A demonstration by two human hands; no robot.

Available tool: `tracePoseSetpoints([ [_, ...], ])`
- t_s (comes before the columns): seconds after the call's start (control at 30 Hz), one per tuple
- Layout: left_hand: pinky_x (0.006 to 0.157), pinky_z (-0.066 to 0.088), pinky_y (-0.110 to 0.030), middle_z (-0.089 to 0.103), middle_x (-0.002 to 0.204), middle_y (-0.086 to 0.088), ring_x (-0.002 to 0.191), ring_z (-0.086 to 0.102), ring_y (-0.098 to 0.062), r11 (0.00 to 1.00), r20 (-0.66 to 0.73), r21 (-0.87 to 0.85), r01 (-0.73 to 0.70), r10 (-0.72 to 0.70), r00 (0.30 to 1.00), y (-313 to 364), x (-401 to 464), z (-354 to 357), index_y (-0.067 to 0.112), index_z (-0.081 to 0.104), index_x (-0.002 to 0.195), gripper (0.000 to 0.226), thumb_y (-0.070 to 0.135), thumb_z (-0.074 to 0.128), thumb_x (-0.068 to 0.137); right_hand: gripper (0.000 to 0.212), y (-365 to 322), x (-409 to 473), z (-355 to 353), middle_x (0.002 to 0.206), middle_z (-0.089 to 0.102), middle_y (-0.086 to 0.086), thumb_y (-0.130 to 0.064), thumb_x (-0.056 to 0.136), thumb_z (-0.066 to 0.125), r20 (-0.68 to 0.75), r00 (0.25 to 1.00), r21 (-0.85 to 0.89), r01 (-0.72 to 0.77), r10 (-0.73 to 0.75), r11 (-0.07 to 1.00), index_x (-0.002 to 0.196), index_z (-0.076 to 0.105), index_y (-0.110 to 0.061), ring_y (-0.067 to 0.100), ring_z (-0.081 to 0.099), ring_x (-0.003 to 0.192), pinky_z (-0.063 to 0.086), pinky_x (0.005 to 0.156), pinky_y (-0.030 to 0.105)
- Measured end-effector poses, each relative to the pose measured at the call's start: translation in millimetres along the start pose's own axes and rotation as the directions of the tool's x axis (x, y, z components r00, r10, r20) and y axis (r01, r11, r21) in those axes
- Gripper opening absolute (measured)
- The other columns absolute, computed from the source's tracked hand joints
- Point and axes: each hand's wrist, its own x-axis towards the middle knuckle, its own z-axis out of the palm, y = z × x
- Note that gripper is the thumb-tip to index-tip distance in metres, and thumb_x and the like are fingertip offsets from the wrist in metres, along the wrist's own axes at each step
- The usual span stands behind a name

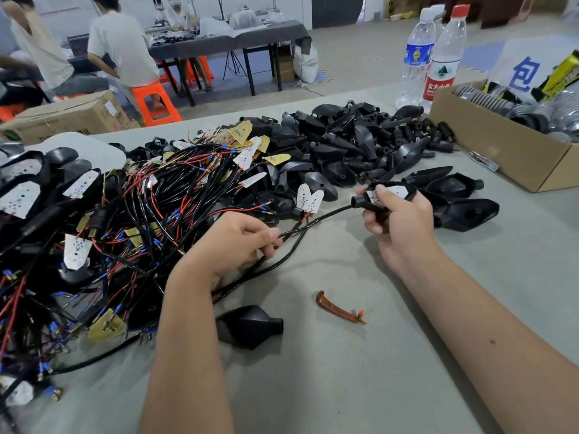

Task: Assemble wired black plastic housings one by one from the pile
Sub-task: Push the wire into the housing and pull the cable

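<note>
On the grey table (344,386), 2 hands grip: left (232,242) pinches wires (300,228), right (398,227) clasps housing (391,192).

Two water bottles (432,54), cardboard box (501,145), orange stool (155,103), amber plastic strip (340,308)

The right hand (396,220) covers much of the black housing (391,192). The wire pile (94,220) and cardboard box (501,145) are cut by the edges.

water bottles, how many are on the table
3. One with a blue label, one with a red label and red cap beside it, and a third mostly hidden behind them. All stand left of the cardboard box.
</note>
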Motion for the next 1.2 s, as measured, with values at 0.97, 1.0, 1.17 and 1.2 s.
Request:
tracePoseSetpoints([
  [0.97, 0.069, 0.053, -0.015, 0.078, 0.075, 0.002, 0.07, 0.07, -0.006, 0.88, -0.419, -0.115, -0.462, 0.378, 0.826, 11.7, 9.1, 22.3, 0.012, 0.08, 0.088, 0.013, -0.001, 0.077, 0.086, 0.005, -5.7, 6.4, -6.1, 0.102, 0.064, 0.027, -0.003, 0.099, 0.06, -0.08, 0.996, 0.056, -0.044, 0.048, 0.997, 0.099, 0.055, -0.002, 0.02, 0.053, 0.052, 0.034, 0.04, 0.023],
  [1.0, 0.062, 0.049, -0.013, 0.073, 0.066, 0.006, 0.059, 0.063, -0.003, 0.894, -0.397, -0.092, -0.438, 0.37, 0.84, 10.6, 9.7, 22.4, 0.011, 0.08, 0.088, 0.009, 0.002, 0.079, 0.087, 0.006, -6.4, 7.2, -6.7, 0.101, 0.064, 0.026, -0.003, 0.099, 0.06, -0.088, 0.995, 0.059, -0.04, 0.045, 0.997, 0.096, 0.055, -0.004, 0.02, 0.053, 0.051, 0.034, 0.04, 0.023],
  [1.17, 0.043, 0.029, -0.011, 0.033, 0.051, 0.005, 0.044, 0.024, -0.009, 0.962, -0.29, -0.065, -0.267, 0.238, 0.927, 0.1, 9.4, 10.2, 0.005, 0.061, 0.076, 0.024, 0.013, 0.067, 0.098, 0.01, -8.9, 9.4, -9.0, 0.101, 0.063, 0.026, -0.002, 0.099, 0.061, -0.109, 0.993, 0.065, -0.043, 0.05, 0.997, 0.093, 0.054, -0.006, 0.019, 0.053, 0.05, 0.034, 0.04, 0.023],
  [1.2, 0.044, 0.029, -0.01, 0.034, 0.049, 0.007, 0.043, 0.026, -0.007, 0.96, -0.282, -0.05, -0.274, 0.25, 0.926, -0.3, 8.7, 8.3, 0.003, 0.06, 0.075, 0.024, 0.008, 0.064, 0.098, 0.01, -8.6, 9.4, -8.9, 0.101, 0.063, 0.026, -0.002, 0.098, 0.061, -0.109, 0.993, 0.062, -0.045, 0.052, 0.997, 0.093, 0.053, -0.006, 0.019, 0.053, 0.05, 0.034, 0.04, 0.023],
])
